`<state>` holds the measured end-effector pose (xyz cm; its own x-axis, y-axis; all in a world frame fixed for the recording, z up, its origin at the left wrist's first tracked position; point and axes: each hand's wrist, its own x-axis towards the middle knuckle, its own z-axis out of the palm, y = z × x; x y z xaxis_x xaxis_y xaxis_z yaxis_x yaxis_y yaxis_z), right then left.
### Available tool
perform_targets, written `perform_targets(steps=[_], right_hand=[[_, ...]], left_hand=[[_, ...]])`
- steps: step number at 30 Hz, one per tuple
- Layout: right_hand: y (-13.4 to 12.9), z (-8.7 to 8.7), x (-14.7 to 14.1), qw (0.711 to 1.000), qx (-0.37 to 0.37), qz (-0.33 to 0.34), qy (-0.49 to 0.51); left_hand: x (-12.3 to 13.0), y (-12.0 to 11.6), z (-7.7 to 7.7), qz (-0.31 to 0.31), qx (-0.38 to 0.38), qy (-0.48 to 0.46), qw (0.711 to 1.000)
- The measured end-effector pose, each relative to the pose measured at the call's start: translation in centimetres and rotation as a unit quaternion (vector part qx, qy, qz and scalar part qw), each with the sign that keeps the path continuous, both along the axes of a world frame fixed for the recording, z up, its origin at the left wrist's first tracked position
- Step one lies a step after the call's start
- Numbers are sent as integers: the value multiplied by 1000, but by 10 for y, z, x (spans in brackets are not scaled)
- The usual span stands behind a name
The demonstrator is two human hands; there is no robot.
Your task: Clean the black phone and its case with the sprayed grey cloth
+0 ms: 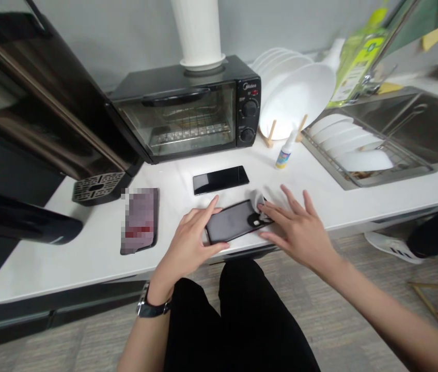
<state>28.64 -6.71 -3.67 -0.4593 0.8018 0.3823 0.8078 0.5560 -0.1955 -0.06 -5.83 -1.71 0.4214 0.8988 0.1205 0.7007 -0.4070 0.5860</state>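
Observation:
Flat on the white counter near its front edge lies a phone with a grey face and dark rim. My left hand grips its left end, thumb on the near edge and fingers along the far edge. At the right end, my right hand presses a small grey cloth onto the phone with its fingertips; the ring and little fingers stick out. The cloth is partly hidden under those fingers. Just behind lies a second, black phone. A small white spray bottle stands upright beyond my right hand.
A pixelated phone-like item lies on the left of the counter. Behind are a black toaster oven and a tall dark machine. White plates stand in a rack beside the sink. A person's shoe shows at right.

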Motion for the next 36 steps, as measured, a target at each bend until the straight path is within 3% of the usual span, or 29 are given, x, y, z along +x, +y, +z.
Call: perform_targets(steps=[2, 5, 7, 9, 11, 14, 17, 19, 21, 24, 27, 29, 32, 36], right_hand=[[1, -4, -12, 999, 19, -38, 12], [-8, -10, -68, 997, 14, -43, 67], [-17, -11, -107, 994, -8, 1, 105], [-23, -9, -127, 990, -31, 57, 127], [-23, -4, -120, 987, -48, 98, 121], [-16, 0, -66, 990, -52, 114, 67], [-4, 0, -6, 998, -22, 56, 8], [3, -2, 12, 1000, 3, 12, -14], [5, -5, 5, 1000, 15, -10, -15], [-1, -9, -46, 999, 12, -14, 29], [-11, -10, -105, 994, -14, 40, 98], [-17, -7, -124, 988, -35, 89, 125], [-19, -2, -103, 984, -51, 134, 107], [-5, 2, -24, 992, -25, 120, 22]], left_hand=[[2, 2, 0, -6, -3, -10, 1000], [1, 5, -2, -9, -4, -23, 1000], [-2, 5, -3, -4, -9, -28, 1000], [-5, 3, -3, 8, -16, -31, 999], [-7, 0, -3, 17, -14, -30, 999], [-8, -3, -2, 10, -13, -23, 1000], [-7, -2, -1, 3, -16, -21, 1000], [-5, 0, 0, -2, -17, -24, 1000], [-3, 2, 0, -7, -18, -28, 999], [-2, 4, 0, -5, -18, -36, 999], [-5, 4, -1, 0, -25, -43, 999], [-8, 2, -1, 6, -30, -45, 999], [-10, -1, -2, 11, -25, -40, 999], [-9, -1, 0, -9, -24, -29, 999]])
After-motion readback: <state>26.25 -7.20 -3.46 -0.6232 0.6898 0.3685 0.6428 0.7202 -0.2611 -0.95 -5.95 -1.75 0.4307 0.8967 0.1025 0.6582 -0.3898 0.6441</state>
